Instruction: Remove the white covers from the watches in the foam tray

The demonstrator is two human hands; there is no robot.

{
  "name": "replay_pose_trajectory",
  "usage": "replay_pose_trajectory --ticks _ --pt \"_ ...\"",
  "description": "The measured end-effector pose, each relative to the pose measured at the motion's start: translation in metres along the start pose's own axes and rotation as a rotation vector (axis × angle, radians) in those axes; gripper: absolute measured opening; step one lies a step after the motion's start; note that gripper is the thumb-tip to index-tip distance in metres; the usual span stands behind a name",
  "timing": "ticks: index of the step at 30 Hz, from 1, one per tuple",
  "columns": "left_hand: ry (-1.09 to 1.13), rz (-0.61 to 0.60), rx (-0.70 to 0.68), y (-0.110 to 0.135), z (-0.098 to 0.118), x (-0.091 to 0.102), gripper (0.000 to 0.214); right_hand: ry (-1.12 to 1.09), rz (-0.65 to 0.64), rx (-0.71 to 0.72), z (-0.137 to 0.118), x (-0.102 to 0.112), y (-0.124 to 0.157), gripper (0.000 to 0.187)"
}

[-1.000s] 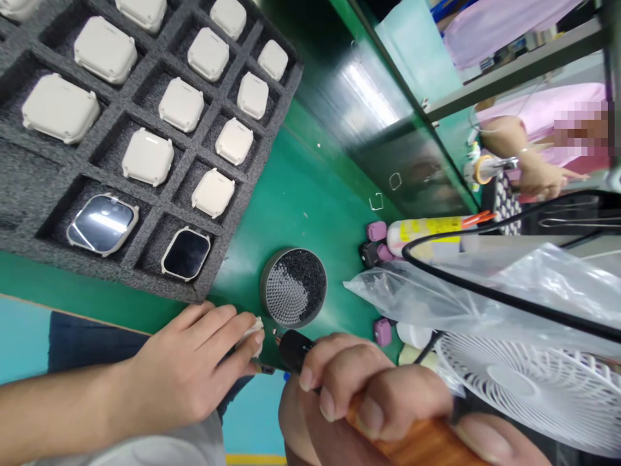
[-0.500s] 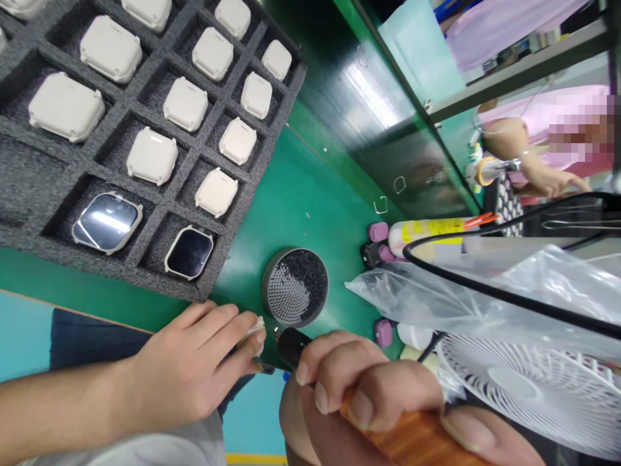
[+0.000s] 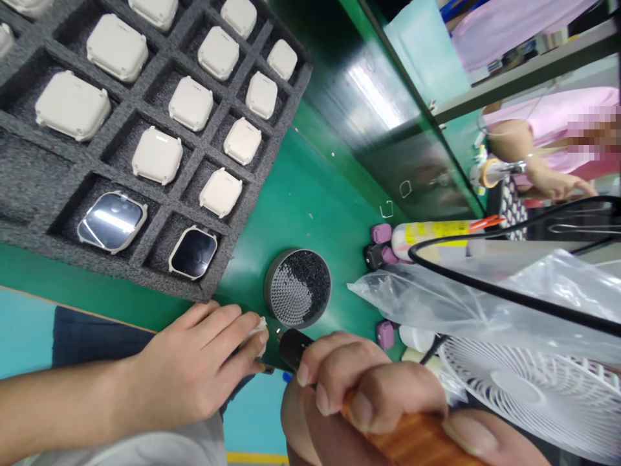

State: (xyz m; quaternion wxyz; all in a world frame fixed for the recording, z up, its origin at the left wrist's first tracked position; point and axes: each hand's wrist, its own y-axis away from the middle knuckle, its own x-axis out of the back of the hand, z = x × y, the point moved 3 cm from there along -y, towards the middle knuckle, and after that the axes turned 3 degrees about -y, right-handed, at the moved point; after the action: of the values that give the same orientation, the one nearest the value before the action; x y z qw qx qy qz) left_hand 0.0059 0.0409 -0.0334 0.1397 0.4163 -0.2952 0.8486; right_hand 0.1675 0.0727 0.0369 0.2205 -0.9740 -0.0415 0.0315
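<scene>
Head view: the left hand (image 3: 189, 378) has its fingers closed in a pinch on a small white part (image 3: 258, 329) at the near edge of the green bench (image 3: 301, 194). The right hand (image 3: 369, 395) wraps its fingers tight around a screwdriver (image 3: 292, 345) with a smooth orange barrel and black nose, its metal bit just beside the part. Beyond them sit a round grey cup (image 3: 270, 291) of tiny black pieces and a coarse foam tray (image 3: 167, 197) of rounded-square beige casings (image 3: 158, 155).

The small part (image 3: 259, 329) sits at the fingers (image 3: 233, 334) of the left hand (image 3: 194, 372), the screwdriver (image 3: 295, 344) in the right hand (image 3: 373, 401) just right of it. Beyond the fingertips stands the screw dish (image 3: 297, 288); beyond and left of them lies the foam tray (image 3: 29, 184) of watch cases (image 3: 158, 155). Right of the right fingers lies the fan (image 3: 533, 398), the plastic bag (image 3: 460, 307) behind it.
</scene>
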Motion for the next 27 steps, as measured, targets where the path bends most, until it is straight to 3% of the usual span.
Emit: replay_pose_trajectory --ticks 5,8,10,13,19,24,27 --pt "0.002 -0.011 0.000 0.001 -0.001 -0.001 0.036 -0.014 0.067 -0.045 -0.006 -0.004 -0.005 0.029" --pt "0.005 -0.010 0.002 0.001 0.000 -0.001 0.036 0.090 0.048 -0.210 -0.010 0.002 -0.005 0.029" --pt "0.008 -0.008 0.004 0.001 0.000 -0.001 0.036 0.199 -0.006 -0.325 -0.011 0.007 -0.006 0.037" --pt "0.003 -0.012 0.005 0.002 0.000 -0.001 0.037 0.275 -0.044 -0.376 -0.009 0.014 -0.010 0.048" --pt "-0.004 -0.018 0.008 0.002 0.000 -0.002 0.037 0.278 -0.054 -0.356 0.000 0.014 -0.001 0.050" --pt "-0.007 -0.014 0.009 0.001 0.000 -0.001 0.035 0.186 -0.023 -0.186 0.007 0.014 0.023 0.039" --pt "-0.003 -0.015 0.009 -0.001 0.000 -0.001 0.034 0.102 -0.032 -0.136 0.008 0.024 0.021 0.034"
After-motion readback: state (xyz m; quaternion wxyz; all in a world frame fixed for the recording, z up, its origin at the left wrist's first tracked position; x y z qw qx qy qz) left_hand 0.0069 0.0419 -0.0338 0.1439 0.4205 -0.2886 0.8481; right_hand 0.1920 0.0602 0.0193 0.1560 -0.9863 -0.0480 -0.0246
